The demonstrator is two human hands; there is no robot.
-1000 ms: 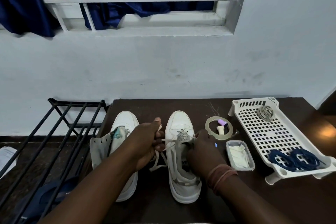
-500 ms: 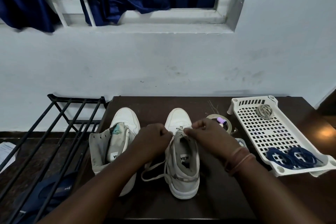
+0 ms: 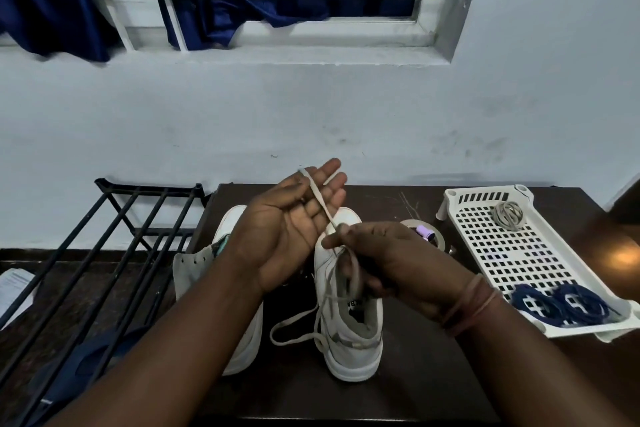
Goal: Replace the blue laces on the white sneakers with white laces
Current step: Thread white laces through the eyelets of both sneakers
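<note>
Two white sneakers stand on the dark table (image 3: 415, 378). The right sneaker (image 3: 349, 340) has a white lace (image 3: 320, 199) coming up out of it. My left arm partly covers the left sneaker (image 3: 240, 343). My left hand (image 3: 287, 218) is raised palm up with straight fingers, and its thumb pins the lace end against the index finger. My right hand (image 3: 391, 260) pinches the same lace lower down, with a loop hanging beneath it. More slack lies on the table between the shoes. The coiled blue laces (image 3: 561, 305) lie in the white tray (image 3: 485, 243).
The tray at the right also holds a bundle of rubber bands (image 3: 507, 215). A tape roll (image 3: 438, 236) and a small purple item (image 3: 425, 231) sit behind my right hand. A black metal rack (image 3: 104, 253) stands left of the table. The wall is close behind.
Both hands rose from the right sneaker's eyelets and drew the lace up. My left hand turned palm up and its fingers straightened.
</note>
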